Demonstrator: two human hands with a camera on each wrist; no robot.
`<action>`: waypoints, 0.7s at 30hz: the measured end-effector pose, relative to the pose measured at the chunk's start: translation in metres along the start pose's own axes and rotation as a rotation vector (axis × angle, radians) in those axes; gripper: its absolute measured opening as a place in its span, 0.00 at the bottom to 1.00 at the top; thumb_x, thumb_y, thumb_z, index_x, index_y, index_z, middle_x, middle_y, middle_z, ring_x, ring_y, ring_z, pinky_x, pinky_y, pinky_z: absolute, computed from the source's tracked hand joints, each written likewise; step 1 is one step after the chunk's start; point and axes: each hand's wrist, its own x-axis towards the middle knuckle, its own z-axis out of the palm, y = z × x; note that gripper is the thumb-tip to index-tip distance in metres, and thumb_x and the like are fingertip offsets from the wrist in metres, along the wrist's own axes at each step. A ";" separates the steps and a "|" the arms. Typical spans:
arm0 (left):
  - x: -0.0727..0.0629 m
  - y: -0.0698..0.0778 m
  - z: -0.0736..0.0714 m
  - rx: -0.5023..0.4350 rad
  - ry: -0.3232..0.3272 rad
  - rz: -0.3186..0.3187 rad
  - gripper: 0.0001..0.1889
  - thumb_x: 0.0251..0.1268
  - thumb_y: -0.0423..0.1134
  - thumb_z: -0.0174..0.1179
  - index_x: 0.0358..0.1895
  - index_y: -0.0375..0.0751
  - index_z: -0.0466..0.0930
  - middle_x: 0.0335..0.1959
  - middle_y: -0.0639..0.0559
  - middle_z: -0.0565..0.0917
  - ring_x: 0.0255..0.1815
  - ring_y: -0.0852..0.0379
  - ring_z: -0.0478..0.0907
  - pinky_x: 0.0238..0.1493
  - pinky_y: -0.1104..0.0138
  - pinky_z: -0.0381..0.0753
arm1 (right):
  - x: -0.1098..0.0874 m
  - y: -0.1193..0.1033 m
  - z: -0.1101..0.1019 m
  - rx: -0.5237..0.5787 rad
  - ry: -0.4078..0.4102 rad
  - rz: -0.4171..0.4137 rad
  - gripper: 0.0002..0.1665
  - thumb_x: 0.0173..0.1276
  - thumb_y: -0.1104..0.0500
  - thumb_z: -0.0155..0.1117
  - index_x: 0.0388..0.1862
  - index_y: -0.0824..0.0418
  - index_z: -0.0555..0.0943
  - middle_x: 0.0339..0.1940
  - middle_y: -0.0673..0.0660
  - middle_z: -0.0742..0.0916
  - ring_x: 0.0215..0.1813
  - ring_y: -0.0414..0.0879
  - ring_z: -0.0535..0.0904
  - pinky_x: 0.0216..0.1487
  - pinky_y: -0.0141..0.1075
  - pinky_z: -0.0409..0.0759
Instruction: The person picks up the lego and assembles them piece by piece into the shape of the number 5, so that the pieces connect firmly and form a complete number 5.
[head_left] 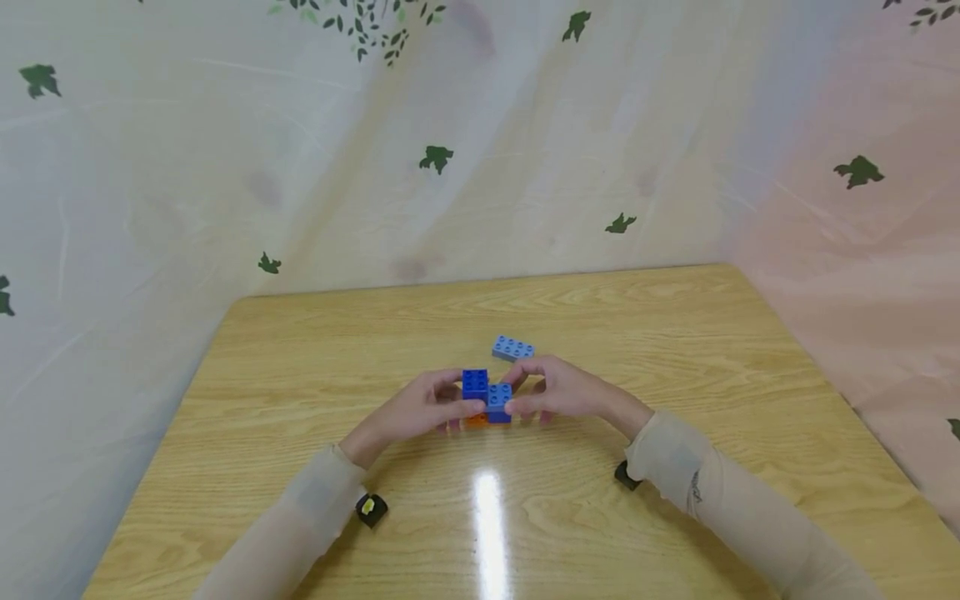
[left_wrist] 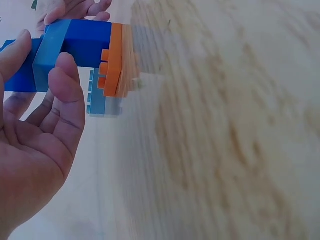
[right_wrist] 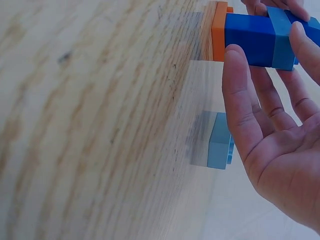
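A small stack of toy building bricks stands near the table's middle. At its base is a flat orange brick (left_wrist: 115,60), topped by a dark blue brick (right_wrist: 249,40). Above that lies a light blue brick (head_left: 499,393), with another dark blue brick (head_left: 475,382) on its left end. My left hand (head_left: 416,407) holds the stack from the left, thumb at the front near the upper dark blue brick. From the right, my right hand (head_left: 566,390) pinches the light blue brick between thumb and index finger. Fingers hide parts of the lower bricks.
A loose light blue brick (head_left: 513,347) with two rows of studs lies just behind the stack. Dark wrist devices show under both sleeves. The wooden table (head_left: 337,333) meets a printed cloth backdrop (head_left: 525,167) at its far edge.
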 end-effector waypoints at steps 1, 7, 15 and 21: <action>0.000 0.000 0.000 0.001 -0.001 -0.003 0.13 0.76 0.43 0.61 0.56 0.43 0.80 0.35 0.34 0.84 0.30 0.34 0.80 0.26 0.59 0.82 | 0.000 0.000 0.000 0.000 -0.002 -0.003 0.19 0.71 0.53 0.71 0.56 0.57 0.80 0.51 0.59 0.81 0.40 0.60 0.85 0.35 0.52 0.86; 0.000 0.002 0.000 0.002 0.009 0.002 0.12 0.75 0.42 0.61 0.55 0.43 0.80 0.35 0.33 0.84 0.30 0.33 0.80 0.25 0.59 0.82 | 0.001 0.000 -0.001 -0.001 0.000 -0.009 0.19 0.71 0.52 0.70 0.57 0.56 0.80 0.51 0.59 0.81 0.41 0.60 0.85 0.35 0.51 0.86; 0.000 0.001 -0.001 -0.001 0.016 -0.025 0.14 0.74 0.44 0.63 0.56 0.44 0.80 0.36 0.34 0.85 0.30 0.33 0.80 0.25 0.60 0.81 | 0.000 -0.002 -0.003 -0.047 -0.021 -0.015 0.22 0.71 0.51 0.70 0.60 0.56 0.79 0.53 0.58 0.81 0.42 0.59 0.85 0.37 0.51 0.86; 0.000 0.000 -0.002 0.004 0.015 -0.034 0.16 0.73 0.45 0.64 0.58 0.45 0.80 0.36 0.36 0.85 0.28 0.35 0.78 0.21 0.63 0.78 | 0.001 -0.004 -0.019 -0.205 0.035 -0.092 0.28 0.73 0.52 0.68 0.66 0.62 0.76 0.53 0.56 0.84 0.41 0.57 0.85 0.40 0.49 0.86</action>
